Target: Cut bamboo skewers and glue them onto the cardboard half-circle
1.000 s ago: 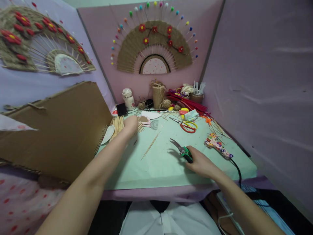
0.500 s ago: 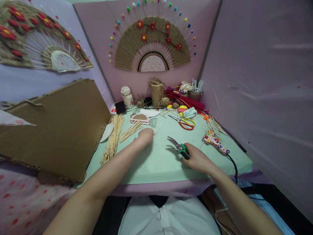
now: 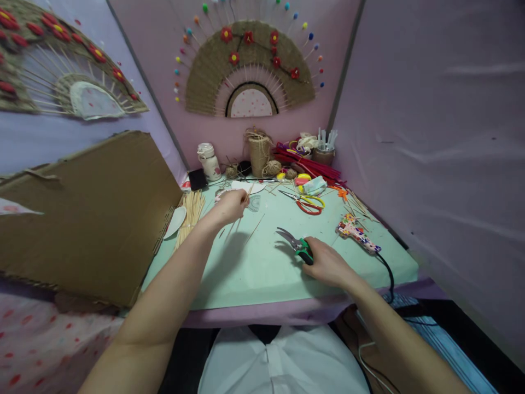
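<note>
My left hand is closed around thin bamboo sticks, whose ends poke out above and below the fist; how many I cannot tell. It hovers over the far middle of the table. Below it a loose stick lies on the green cover. My right hand grips green-handled pruning shears low over the table, with the curved blades pointing left. Left of my left forearm lies a thick bundle of bamboo sticks, partly hidden by the arm.
Red-and-yellow scissors lie behind the shears. A patterned glue gun with a black cord rests at right. A large cardboard sheet leans at left. A twine-wrapped jar, a white bottle and red stems line the back.
My left hand has risen off the table and moved slightly left and away, with sticks now showing in it. My right hand keeps the shears in nearly the same place. The view has shifted slightly.
</note>
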The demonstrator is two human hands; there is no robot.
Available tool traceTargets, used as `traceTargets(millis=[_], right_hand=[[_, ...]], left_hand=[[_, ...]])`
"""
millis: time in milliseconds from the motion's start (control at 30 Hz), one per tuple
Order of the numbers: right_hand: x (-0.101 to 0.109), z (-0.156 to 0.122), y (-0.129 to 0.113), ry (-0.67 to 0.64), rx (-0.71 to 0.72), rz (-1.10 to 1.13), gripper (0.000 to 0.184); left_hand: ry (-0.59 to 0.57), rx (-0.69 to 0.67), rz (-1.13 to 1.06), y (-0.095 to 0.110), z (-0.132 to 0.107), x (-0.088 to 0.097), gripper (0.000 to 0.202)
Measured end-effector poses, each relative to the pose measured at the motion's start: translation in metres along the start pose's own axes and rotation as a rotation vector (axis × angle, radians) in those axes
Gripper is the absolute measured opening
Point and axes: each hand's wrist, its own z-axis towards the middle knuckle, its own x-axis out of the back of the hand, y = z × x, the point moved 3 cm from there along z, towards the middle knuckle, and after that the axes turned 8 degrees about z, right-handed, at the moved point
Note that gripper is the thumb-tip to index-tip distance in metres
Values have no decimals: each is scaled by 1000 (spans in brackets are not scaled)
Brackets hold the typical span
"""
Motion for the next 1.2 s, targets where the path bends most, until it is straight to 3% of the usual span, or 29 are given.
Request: traceTargets(millis=[67, 133, 233, 333, 400, 600, 933, 1033, 1200], right_hand=[[1, 0, -1, 0, -11, -4, 31], [2, 0, -2, -9, -17, 4, 29], [3, -1, -5, -23, -20, 20, 25], [4, -1, -5, -26, -23, 26, 23], [4, -1, -5, -20, -20, 28, 24], [2, 0, -4, -17, -21, 17, 29], [1, 0, -3, 2, -7, 10, 28], [0, 0, -2, -4, 0, 18, 22], [-2, 0, -1, 4, -2, 58, 29]], left_hand=[[-17, -97, -344, 15, -16, 3, 6], [-3, -160, -567, 25, -31, -8, 5], [132, -230, -701, 23, -47, -42, 5], [177, -193, -797, 8, -54, -77, 16], [164, -163, -793, -1, -57, -89, 13], [17, -194, -697, -4, -61, -83, 8], [83, -239, -467, -1, -65, -82, 12], [94, -243, -457, -1, -66, -81, 13], [68, -244, -510, -1, -65, -82, 14]])
